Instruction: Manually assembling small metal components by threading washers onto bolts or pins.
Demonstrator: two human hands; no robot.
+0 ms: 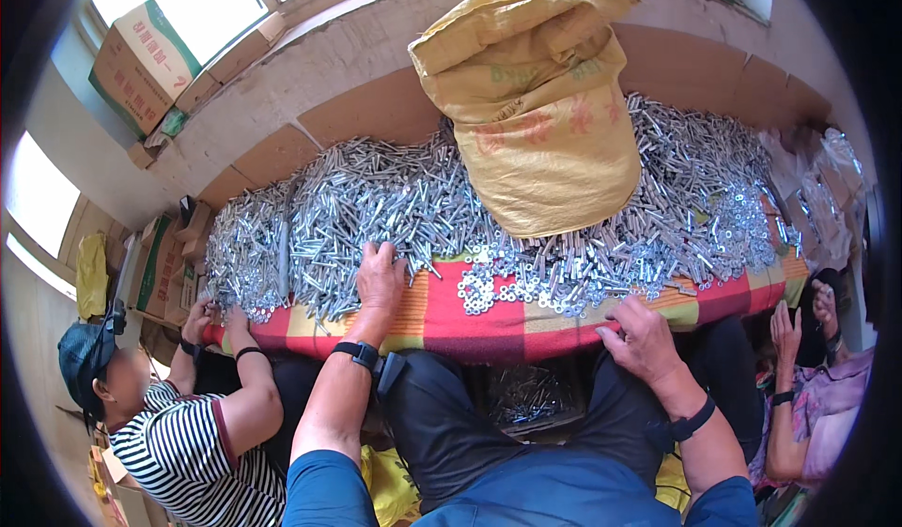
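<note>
Checked cloth (470, 337) nearest. Right hand (643, 337) loosely curled at its edge, grip unclear; washers (507, 293) leftward. Left hand (381, 281), fingers bent, contents unclear, nearer metal pins (376, 198) heaped just beyond, axes mixed. Yellow sack (554, 161) behind.

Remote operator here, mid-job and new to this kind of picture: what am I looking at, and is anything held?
There's no machine: a person works bare-handed, filmed from their own head through a wide lens that bends straight edges. The left hand is at the heap of slim metal pieces; the right hand is by the near edge of the checked cloth. Whether either grip holds something small, I can't tell. Washers and a yellow sack share the surface. Co-workers sit either side.
</note>
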